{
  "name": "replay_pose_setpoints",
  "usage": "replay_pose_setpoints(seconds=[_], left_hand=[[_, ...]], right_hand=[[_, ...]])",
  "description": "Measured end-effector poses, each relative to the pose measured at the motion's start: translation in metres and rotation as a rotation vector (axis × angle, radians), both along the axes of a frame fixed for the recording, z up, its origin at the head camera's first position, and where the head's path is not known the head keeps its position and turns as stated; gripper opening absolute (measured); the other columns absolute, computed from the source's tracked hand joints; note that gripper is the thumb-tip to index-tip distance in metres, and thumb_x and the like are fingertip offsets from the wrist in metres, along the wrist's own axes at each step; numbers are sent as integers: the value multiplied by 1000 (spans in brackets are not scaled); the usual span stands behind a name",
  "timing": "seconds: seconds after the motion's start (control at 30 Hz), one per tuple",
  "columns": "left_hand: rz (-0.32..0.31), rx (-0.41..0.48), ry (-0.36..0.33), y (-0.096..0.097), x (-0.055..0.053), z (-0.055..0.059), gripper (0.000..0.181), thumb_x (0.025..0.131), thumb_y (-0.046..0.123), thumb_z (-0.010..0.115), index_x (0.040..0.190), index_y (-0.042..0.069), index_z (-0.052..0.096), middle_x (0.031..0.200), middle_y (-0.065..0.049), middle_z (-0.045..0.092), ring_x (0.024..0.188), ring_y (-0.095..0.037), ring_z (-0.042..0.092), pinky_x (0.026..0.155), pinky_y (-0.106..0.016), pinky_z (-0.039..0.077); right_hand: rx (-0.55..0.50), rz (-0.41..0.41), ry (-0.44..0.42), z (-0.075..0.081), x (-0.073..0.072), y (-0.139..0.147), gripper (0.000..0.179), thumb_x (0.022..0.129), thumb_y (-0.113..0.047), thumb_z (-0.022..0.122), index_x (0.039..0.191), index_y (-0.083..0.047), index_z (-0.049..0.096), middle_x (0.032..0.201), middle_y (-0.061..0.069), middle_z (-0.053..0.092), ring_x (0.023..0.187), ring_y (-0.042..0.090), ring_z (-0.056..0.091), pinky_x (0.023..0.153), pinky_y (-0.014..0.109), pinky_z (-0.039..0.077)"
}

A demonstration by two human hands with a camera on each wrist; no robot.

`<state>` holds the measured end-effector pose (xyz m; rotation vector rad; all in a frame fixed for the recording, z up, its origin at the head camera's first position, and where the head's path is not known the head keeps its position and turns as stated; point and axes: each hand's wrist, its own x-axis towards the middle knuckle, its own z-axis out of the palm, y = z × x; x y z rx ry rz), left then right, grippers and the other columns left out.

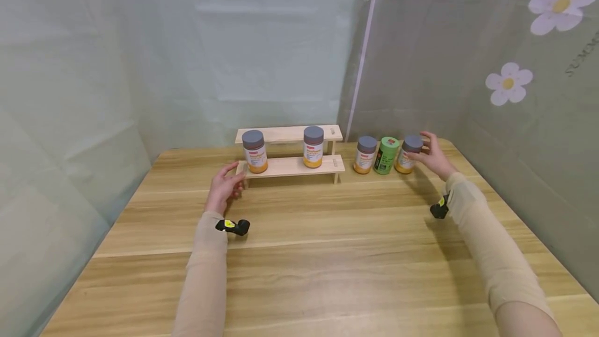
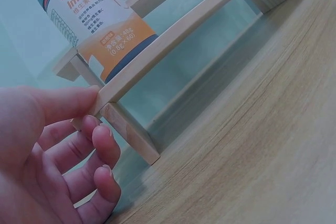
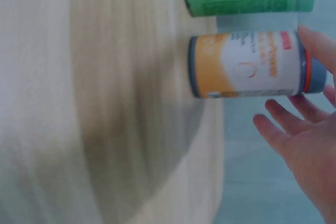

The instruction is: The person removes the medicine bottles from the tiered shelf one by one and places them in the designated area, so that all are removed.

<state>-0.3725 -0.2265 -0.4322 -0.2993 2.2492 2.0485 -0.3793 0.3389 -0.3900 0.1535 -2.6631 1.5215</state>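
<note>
At the left end of the two-step wooden rack (image 1: 299, 167), my left hand (image 1: 225, 186) pinches the edge of the lower step between thumb and forefinger. The other fingers curl loosely beneath it. A supplement jar (image 2: 102, 19) with a white and orange label stands on that step beside the thumb. Far to the right, my right hand (image 1: 432, 156) holds a matching supplement jar (image 3: 252, 64) near its grey lid, thumb on one side and fingers on the other. That jar is upright, with a green can (image 1: 386, 156) close beside it.
Another grey-lidded jar (image 1: 313, 147) stands toward the right of the lower step. One more jar (image 1: 365, 155) is left of the green can, between it and the rack. Hanging sheets (image 1: 281, 56) rise behind the wooden table (image 1: 318, 274).
</note>
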Motion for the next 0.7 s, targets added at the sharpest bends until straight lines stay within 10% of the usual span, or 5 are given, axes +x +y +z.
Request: replay_pose_setpoints(seconds=[0.7], left_hand=[[5,11,2,1,1,-2,58,96,24,61,149,21,36,67,10,54,54,-2,51,50,-16,42]], right_hand=[[176,-39,165,52,16,-38,80,92,-33,66,152,-14,16,154,24,29,144,45,25,113,65,22]])
